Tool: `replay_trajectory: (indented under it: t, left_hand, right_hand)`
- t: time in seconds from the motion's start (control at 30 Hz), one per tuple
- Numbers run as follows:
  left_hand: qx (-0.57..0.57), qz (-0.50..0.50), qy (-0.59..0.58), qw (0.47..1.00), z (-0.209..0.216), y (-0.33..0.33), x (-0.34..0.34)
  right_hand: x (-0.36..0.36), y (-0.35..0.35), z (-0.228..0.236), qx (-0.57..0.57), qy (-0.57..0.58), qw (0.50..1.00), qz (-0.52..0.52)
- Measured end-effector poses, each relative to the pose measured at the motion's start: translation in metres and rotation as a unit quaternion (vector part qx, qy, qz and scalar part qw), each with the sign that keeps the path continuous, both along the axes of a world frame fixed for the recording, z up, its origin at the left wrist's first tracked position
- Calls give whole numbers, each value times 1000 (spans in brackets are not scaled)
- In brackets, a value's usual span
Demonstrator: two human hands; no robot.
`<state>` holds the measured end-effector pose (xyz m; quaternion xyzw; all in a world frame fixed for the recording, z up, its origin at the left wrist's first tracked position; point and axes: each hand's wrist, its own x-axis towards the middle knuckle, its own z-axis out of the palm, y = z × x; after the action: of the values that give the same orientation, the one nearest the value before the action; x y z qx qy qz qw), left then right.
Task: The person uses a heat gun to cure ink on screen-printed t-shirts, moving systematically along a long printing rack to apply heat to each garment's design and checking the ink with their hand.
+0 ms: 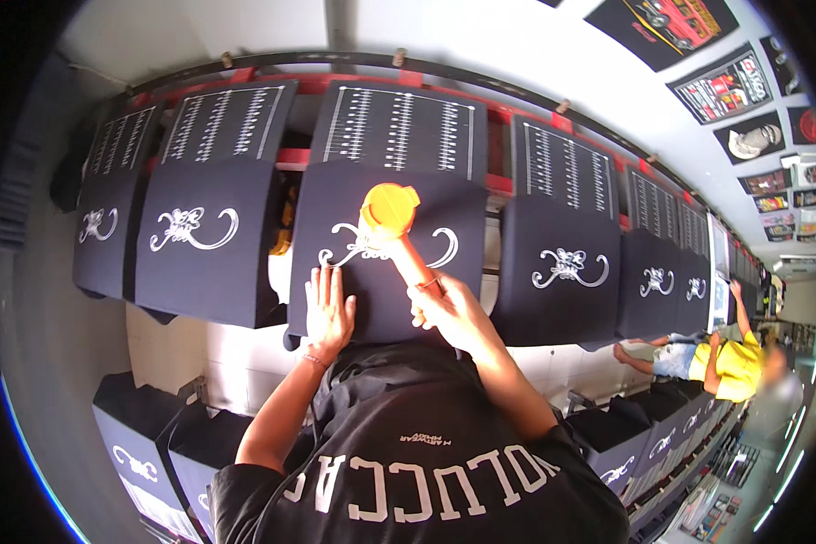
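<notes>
First, at the left, two dark cloths (204, 288) with white swirl prints lie over boards along the bench (499, 161). Next comes the left hand (329, 313), palm down and fingers stretched out, flat on the near left corner of the middle cloth (467, 204); it grips nothing. That cloth covers the near part of the middle board (363, 127), whose white ruled marks show toward its far edge. An orange tool (390, 210) with a round head is above the middle of the cloth, hiding part of its print; whether the head touches the fabric cannot be told. The right hand (449, 310), apart from the left, is closed around its handle near the board's near edge. Farther right are more printed cloths (553, 313), then a person in a yellow top (730, 367).
</notes>
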<state>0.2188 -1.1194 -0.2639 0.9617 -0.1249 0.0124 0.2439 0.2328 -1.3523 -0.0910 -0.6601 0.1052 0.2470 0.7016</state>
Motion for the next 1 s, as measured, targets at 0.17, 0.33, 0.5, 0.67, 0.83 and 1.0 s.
replay_trajectory:
  t: [0.17,0.33,0.5,0.67,0.83,1.0]
  left_hand:
    - [53,29,23,998,-5,-23,-8]
    - [70,80,1,994,-14,-68,-11]
    - [111,215,-91,966,-31,-106,-4]
    - [156,329,-85,927,-47,-132,-15]
    - [179,410,-33,894,-49,-176,-37]
    - [173,439,-26,881,-45,-187,-40]
  right_hand:
    - [-27,-75,-1,51,9,997,-56]
    - [-63,-177,15,-23,50,984,-170]
    - [-94,-280,12,-76,55,984,-150]
    - [-105,-335,7,-32,73,991,-110]
    - [-106,-366,7,-49,60,996,-34]
    - [-102,-382,10,-21,68,997,-1]
